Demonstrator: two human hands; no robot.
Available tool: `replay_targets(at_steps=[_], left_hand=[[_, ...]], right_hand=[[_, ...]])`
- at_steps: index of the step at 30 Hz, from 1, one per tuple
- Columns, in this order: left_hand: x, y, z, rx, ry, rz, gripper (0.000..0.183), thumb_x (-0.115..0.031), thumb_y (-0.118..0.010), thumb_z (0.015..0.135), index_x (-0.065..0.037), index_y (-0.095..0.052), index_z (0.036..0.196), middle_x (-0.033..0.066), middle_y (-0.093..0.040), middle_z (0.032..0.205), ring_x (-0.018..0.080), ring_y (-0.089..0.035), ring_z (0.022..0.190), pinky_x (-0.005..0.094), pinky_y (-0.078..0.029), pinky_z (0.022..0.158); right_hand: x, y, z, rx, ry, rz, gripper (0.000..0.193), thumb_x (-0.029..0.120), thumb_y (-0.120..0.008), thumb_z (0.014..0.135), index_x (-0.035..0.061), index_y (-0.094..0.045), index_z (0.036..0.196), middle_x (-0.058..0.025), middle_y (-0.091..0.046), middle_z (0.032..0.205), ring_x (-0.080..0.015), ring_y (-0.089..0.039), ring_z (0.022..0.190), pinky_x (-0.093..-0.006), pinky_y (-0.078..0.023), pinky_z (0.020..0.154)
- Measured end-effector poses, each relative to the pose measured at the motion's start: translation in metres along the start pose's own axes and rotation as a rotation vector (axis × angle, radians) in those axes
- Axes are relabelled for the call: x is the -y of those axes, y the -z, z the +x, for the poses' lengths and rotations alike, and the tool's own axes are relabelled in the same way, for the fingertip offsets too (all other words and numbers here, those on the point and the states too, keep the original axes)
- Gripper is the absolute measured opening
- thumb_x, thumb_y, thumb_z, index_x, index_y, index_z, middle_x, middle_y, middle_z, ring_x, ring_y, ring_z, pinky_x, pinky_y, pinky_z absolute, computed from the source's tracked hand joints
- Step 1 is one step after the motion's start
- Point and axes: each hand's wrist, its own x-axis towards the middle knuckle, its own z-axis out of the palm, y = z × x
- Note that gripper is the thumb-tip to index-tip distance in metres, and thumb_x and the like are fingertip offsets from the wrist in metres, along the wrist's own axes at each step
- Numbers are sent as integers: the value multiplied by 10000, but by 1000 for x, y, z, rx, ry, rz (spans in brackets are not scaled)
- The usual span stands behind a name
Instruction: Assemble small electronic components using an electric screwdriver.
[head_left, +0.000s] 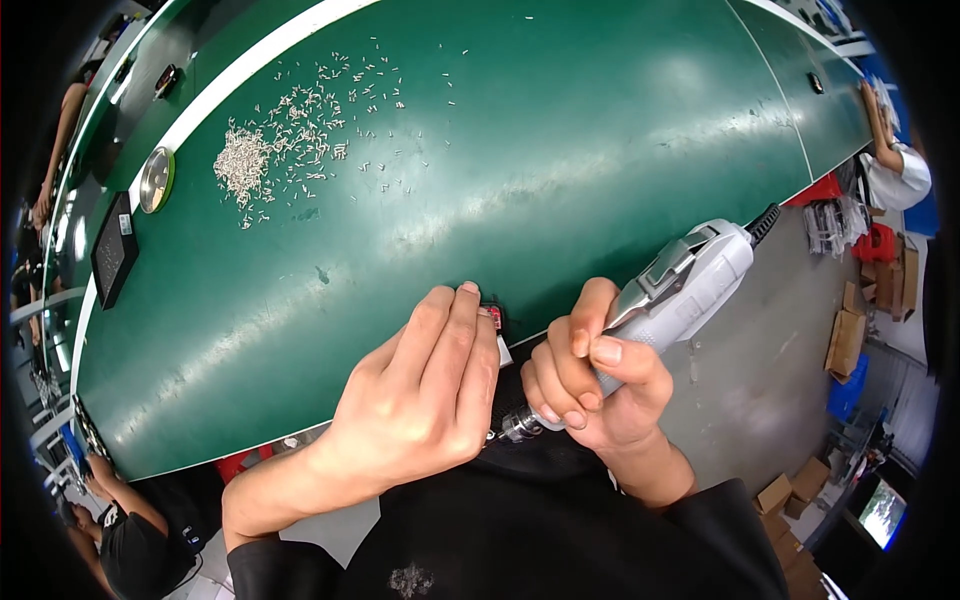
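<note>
My right hand (605,385) is wrapped round a grey-and-white electric screwdriver (680,285). Its cable leaves the far upper end, and its bit end (520,424) slants down to the left, close to the heel of my left hand. My left hand (425,385) is closed, back upward, fingers pressed together at the near edge of the green table (560,220). Beside its fingertips shows part of a small black-and-red device (492,318), with a pale piece (505,352) just below. The fingers hide the rest of what they grip.
A heap of small silvery screws or pins (240,165) lies far left, strewn toward the middle. Near it are a round yellow-green dish (157,180) and a black tray (115,250). Other people sit left and right; cardboard boxes (848,325) stand on the floor at right.
</note>
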Motion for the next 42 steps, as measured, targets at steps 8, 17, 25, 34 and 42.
replay_targets(at_steps=[8,17,25,34,42], left_hand=[[-5,4,0,53,45,-27,256,-38,-616,654,138,-618,840,267,-630,914,323,-624,860,327,-560,671],[-16,4,-1,74,117,-1,280,-60,-588,686,155,-621,863,304,-622,969,344,-621,896,341,-565,721],[-14,4,-15,122,41,34,457,-47,-567,614,171,-621,1011,311,-591,1120,359,-601,1025,345,-518,870],[-13,1,-18,119,41,33,418,-59,-575,633,154,-643,987,294,-601,1113,354,-604,1023,348,-521,877],[-14,-1,-17,78,102,-77,421,56,-599,594,180,-603,997,302,-597,1098,380,-617,991,364,-555,765]], right_hand=[[-31,-4,-6,-213,89,-12,91,109,-496,867,33,-475,913,-66,-441,553,-234,-529,514,-360,-475,566],[-18,-1,-6,-125,49,-43,109,86,-497,861,6,-453,922,-76,-433,548,-234,-545,525,-377,-483,575],[65,-24,15,213,251,-420,128,180,-474,923,73,-405,906,-14,-431,557,-128,-483,451,-278,-443,505],[52,-25,50,250,361,-476,163,186,-390,941,52,-458,1003,2,-406,563,-114,-411,450,-284,-403,531],[44,-20,54,228,329,-455,143,170,-397,926,52,-455,983,1,-402,562,-110,-406,450,-283,-396,523]])
